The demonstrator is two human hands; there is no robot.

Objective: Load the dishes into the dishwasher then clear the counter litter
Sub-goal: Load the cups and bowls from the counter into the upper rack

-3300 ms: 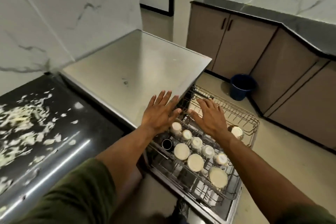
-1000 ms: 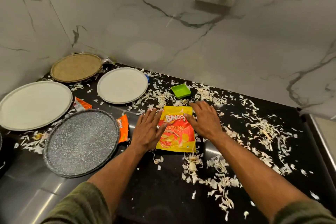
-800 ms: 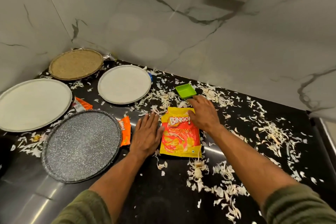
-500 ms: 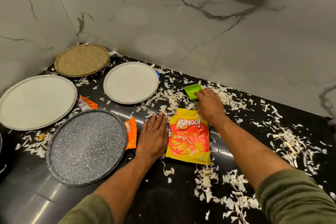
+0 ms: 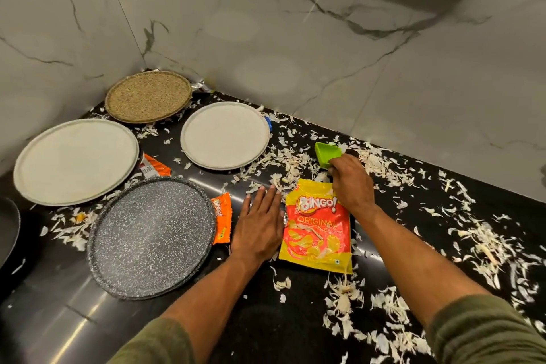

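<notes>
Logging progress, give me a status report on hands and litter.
Left hand flat on counter. Right hand grips green dish, tilted. Bingo bag between hands; peel scraps everywhere.

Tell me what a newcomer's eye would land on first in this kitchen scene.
The yellow and red Bingo chip bag lies flat on the black counter between the hands, with white vegetable shavings scattered around it. Just behind it, the right hand pinches a bright green square dish, while the left hand rests flat beside the bag. Four round plates sit to the left, the nearest a speckled grey plate.
</notes>
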